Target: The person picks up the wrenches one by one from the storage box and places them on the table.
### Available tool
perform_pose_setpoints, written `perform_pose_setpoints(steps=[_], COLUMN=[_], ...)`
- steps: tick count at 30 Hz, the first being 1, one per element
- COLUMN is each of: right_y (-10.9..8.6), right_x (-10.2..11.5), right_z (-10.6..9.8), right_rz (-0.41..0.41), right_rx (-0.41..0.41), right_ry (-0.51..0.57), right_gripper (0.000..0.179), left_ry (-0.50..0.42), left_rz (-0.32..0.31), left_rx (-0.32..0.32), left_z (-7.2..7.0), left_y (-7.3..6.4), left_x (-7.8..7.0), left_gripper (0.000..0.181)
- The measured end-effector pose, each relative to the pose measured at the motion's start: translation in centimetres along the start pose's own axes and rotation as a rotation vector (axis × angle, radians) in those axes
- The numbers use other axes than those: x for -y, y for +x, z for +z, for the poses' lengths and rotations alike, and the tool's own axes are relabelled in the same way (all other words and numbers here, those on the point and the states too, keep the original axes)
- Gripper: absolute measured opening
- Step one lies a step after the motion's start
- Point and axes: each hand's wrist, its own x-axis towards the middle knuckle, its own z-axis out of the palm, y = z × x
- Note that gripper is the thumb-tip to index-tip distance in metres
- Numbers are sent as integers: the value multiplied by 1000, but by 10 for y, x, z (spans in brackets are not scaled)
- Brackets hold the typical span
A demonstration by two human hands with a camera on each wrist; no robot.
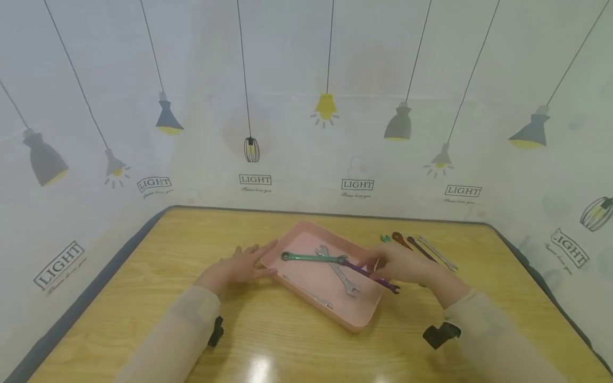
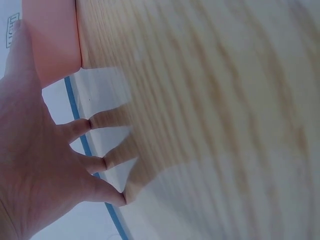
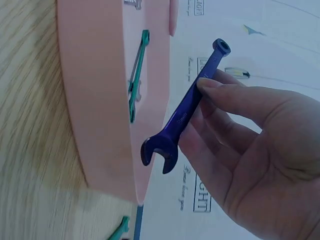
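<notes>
My right hand pinches a purple combination wrench between thumb and fingers, its open end tilted down in the right wrist view. In the head view it is over the right side of a pink tray. Inside the tray lie a green wrench, a silver wrench crossing beneath it, and a thin silver wrench along the near wall. At the tray's left corner is my left hand, fingers spread. In the left wrist view its thumb lies along the tray wall and its fingertips meet the wooden surface.
Right of the tray, on the wooden table, lie a brown wrench, a dark wrench, a silver wrench and a green wrench end. A wall covering printed with lamps surrounds the table.
</notes>
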Motion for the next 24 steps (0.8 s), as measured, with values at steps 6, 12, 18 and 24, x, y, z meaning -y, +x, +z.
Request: perform_pose_setpoints(steps=[6,12,18,24], right_y=[-22,-43,-61,-78], right_x=[-13,-26,-44,-55], right_z=[-6,-3,2,6], right_rz=[16,78,137,199], right_rx=[-56,-71,-91,-116], right_ry=[-73,-6,68,154], right_gripper=[27,29,31,34], left_ry=[-6,-17,-17,-9], left_rz=[1,-5,-17,-14], left_rx=[1,-4,-2,-6], left_z=[1,2,4,5], left_y=[2,3,6,8], left_x=[1,2,4,6], left_gripper=[79,79,81,81])
